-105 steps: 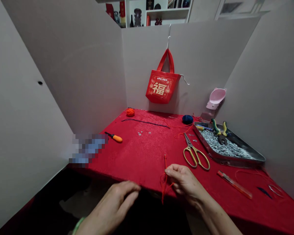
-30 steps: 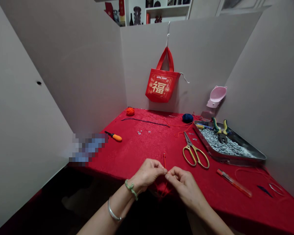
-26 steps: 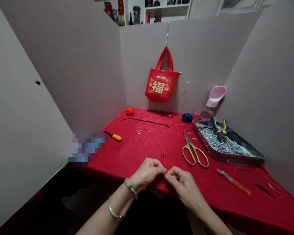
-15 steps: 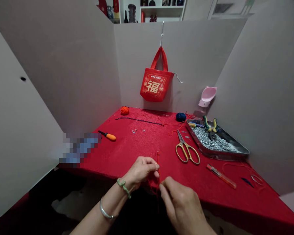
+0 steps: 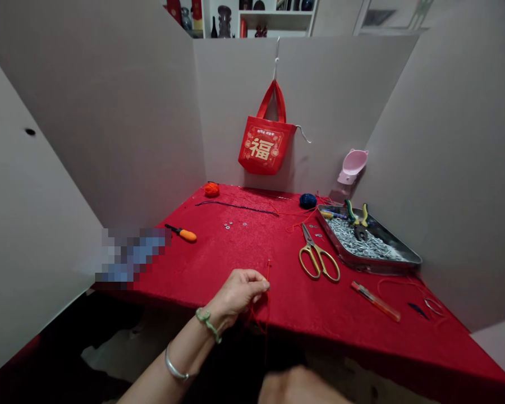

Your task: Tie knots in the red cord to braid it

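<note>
My left hand (image 5: 240, 292) rests on the near edge of the red-covered table (image 5: 244, 252), its thumb and fingers pinched on a thin red cord (image 5: 267, 280). The cord's short end sticks up past the fingertips; the rest hangs over the table edge toward my right hand (image 5: 297, 388). That hand is low at the bottom of the view, below the table edge; only its back shows and its fingers are hidden.
Gold-handled scissors (image 5: 317, 258), a metal tray (image 5: 404, 258) of small metal parts with green pliers (image 5: 356, 216), an orange-red pen (image 5: 374, 300), an orange-handled tool (image 5: 182, 233), orange (image 5: 211, 189) and blue (image 5: 307, 200) thread balls, a dark cord (image 5: 235, 206), small washers (image 5: 234, 225). A red bag (image 5: 265, 147) hangs on the back panel.
My right hand has drawn away from the left, down and toward me along the red cord, dropping below the table edge. The left hand keeps its pinch. The view shifted slightly right.
</note>
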`<state>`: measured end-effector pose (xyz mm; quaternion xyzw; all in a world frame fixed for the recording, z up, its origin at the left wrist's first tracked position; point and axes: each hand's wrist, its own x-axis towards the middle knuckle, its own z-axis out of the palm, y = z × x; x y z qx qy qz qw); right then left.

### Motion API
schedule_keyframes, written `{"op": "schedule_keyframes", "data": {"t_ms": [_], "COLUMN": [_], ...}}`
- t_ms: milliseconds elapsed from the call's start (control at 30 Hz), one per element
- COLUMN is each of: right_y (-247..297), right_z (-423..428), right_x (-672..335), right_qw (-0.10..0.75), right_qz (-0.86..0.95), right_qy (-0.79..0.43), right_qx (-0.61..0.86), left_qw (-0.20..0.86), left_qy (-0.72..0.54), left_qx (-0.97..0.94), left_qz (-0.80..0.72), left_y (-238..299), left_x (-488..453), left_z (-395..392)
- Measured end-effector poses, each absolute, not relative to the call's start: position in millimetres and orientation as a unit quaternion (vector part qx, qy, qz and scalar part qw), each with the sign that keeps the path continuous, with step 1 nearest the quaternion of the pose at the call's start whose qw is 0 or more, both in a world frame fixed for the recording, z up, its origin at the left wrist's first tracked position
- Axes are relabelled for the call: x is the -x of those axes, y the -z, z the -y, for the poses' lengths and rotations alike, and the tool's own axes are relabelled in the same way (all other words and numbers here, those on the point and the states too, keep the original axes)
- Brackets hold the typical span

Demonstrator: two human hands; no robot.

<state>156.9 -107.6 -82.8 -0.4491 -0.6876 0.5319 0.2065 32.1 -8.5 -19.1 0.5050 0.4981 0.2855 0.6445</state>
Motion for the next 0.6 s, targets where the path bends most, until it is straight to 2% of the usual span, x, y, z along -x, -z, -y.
{"op": "schedule_keyframes", "data": {"t_ms": [67,133,200,300,400,600], "right_y": [52.8,29.0,19.3,25.9,37.5,45.5], "right_z": [89.6,69.5,52.6,37.6,30.9,26.1], "right_x": [-175.7,-184.0,-181.4,-167.9,-159.9,-166.4], "right_qw": [0.257,0.372,0.418,0.394,0.373,0.406], "right_qz": [0.640,0.494,0.404,0.380,0.396,0.363], "right_qy": [-0.553,-0.617,-0.665,-0.730,-0.744,-0.737], "right_qx": [0.468,0.487,0.468,0.409,0.389,0.400], "left_qw": [0.644,0.639,0.632,0.627,0.624,0.631], "left_qy": [-0.292,-0.296,-0.298,-0.306,-0.317,-0.334], "left_qx": [-0.511,-0.519,-0.523,-0.522,-0.527,-0.528], "left_qz": [-0.489,-0.484,-0.488,-0.490,-0.482,-0.461], "left_y": [20.6,22.0,22.5,22.5,24.2,33.7], "left_x": [-32.3,-32.3,-32.2,-32.0,-32.2,-31.4], "left_z": [8.1,8.2,9.1,11.1,11.8,9.9]}}
